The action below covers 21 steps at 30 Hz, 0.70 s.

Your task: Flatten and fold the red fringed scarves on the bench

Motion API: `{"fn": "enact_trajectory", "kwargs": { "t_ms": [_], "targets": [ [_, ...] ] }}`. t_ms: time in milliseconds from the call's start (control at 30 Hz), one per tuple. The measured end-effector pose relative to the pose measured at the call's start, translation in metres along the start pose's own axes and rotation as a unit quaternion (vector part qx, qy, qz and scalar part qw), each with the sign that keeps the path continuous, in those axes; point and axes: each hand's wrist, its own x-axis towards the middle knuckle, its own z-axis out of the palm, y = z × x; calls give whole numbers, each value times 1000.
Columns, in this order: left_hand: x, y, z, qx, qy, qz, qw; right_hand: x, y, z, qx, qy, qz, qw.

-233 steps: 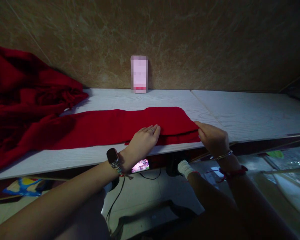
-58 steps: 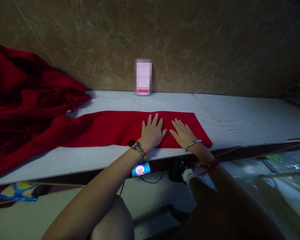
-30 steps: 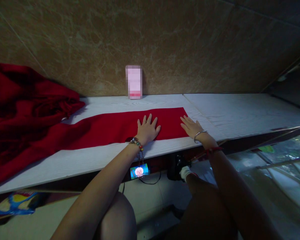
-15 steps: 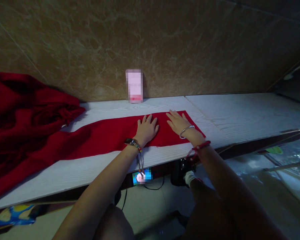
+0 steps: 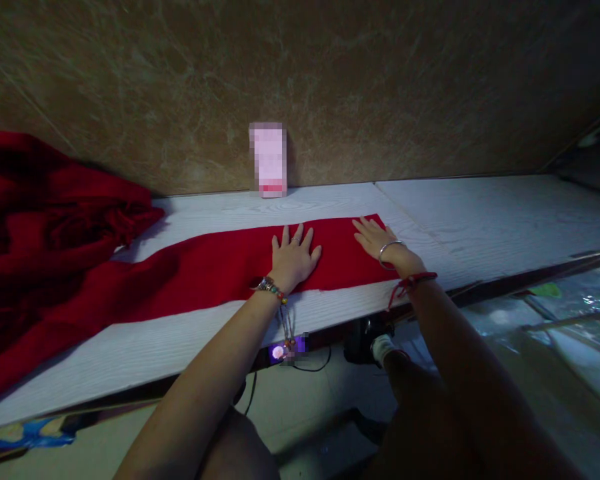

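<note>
A long strip of red cloth lies flat along the white wood-grain bench. Toward the left it runs into a large crumpled heap of red fabric. My left hand rests palm down on the strip with its fingers spread; a beaded bracelet circles that wrist. Close to the strip's right end lies my right hand, also palm down and fingers stretched out, with a silver bangle and a red cord on the wrist. Both hands press on the cloth's upper side without gripping it.
A pink blurred object leans against the brown marbled wall at the bench's back. Below the front edge are a lit screen, a black cable, a blue item and clear plastic sheeting at right.
My right hand has slid rightward over the cloth to its end, so the gap between my hands is wider. The left hand stays in place, its fingers spread further.
</note>
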Motion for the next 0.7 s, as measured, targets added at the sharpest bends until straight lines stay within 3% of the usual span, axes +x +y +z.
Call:
{"fn": "enact_trajectory", "kwargs": {
  "t_ms": [167, 267, 333, 433, 533, 600, 700],
  "targets": [
    [-5, 0, -1, -12, 34, -51, 998, -8, 28, -2, -15, 54, 104, 993],
    [-6, 0, -1, -14, 47, -74, 996, -11, 25, -6, -16, 128, 93, 987],
    [-6, -1, -1, -14, 45, -78, 996, -12, 9, -9, 3, 151, 52, 987],
    [-5, -2, 0, -14, 41, -75, 996, -12, -28, -10, 29, 138, -47, 989],
    [-6, -3, -1, -13, 39, -71, 997, -10, -58, -4, 26, 81, -108, 990],
    [-6, -3, -2, -12, 36, -71, 997, -9, -64, 0, 24, 41, -111, 993],
    [-6, -3, -2, -12, 33, -75, 997, -5, -55, 4, 25, 15, -92, 995]
  ]
}}
